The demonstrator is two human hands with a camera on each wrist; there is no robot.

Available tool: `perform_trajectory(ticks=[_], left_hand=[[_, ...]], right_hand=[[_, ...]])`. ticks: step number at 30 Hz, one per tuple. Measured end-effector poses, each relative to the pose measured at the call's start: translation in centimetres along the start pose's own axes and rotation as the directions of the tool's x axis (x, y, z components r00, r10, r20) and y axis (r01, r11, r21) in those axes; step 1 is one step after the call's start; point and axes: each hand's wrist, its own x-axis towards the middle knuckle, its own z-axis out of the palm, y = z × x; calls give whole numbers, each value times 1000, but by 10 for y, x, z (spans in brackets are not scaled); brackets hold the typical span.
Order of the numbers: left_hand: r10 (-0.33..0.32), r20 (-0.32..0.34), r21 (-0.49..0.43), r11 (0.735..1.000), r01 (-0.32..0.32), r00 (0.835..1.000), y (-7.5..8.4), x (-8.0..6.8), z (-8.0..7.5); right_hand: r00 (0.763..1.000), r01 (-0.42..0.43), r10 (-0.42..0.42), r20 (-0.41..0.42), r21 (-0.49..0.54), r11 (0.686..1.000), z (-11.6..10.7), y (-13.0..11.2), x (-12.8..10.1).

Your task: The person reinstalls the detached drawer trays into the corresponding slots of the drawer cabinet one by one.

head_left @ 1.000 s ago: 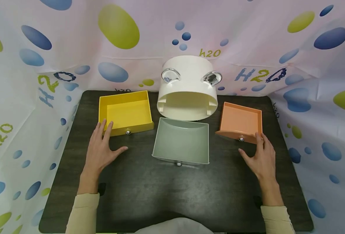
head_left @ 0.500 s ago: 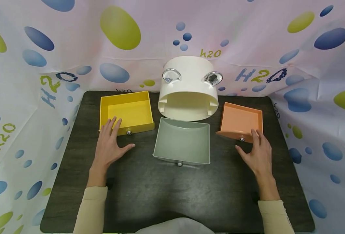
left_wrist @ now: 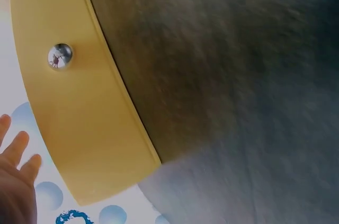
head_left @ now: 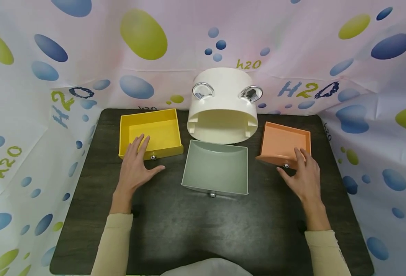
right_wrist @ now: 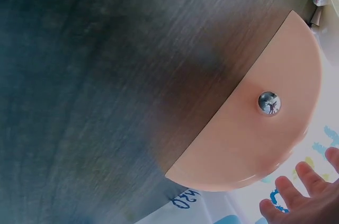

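Hands lie spread on a dark table (head_left: pixel 203 230), one at each of two loose drawers. The left hand (head_left: pixel 135 168) has its fingers straight and relaxed, gripping nothing; its fingertips reach over the front wall of the yellow drawer (head_left: pixel 150 132), just left of that drawer's small metal knob (head_left: pixel 153 157), while the palm and thumb sit over the table in front of it. The yellow drawer stands near the table's far left corner, open side up. The right hand (head_left: pixel 304 178) is likewise flat and loose, holding nothing; its fingers rest over the curved front of the orange drawer (head_left: pixel 285 143), just right of its metal knob (head_left: pixel 285 165), with the thumb pointing inward below the front. The orange drawer sits toward the far right edge of the table, turned at a slight angle. Between the two, near the middle of the table, lies a grey-green drawer (head_left: pixel 215 166), untouched, its knob facing the near edge. Directly behind it, at the far edge, stands a white rounded cabinet shell (head_left: pixel 223 111) with two chrome ring handles on top. A curtain printed with blue and green bubbles (head_left: pixel 51 57) surrounds the table on three sides
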Motion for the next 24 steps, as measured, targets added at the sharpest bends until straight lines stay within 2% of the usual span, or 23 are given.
perform_trajectory(ticks=[6,14,24], left_hand=[[5,10,-65,998,-4,1000,5,12,7],[-1,-36,-95,995,-3,999,12,27,8],[59,-72,-110,992,-67,996,15,47,9]], right_hand=[[1000,1,-1,14,-10,1000,3,1,5],[998,-39,40,47,-21,999,-1,1,9],[996,-55,56,62,-16,998,0,4,13]])
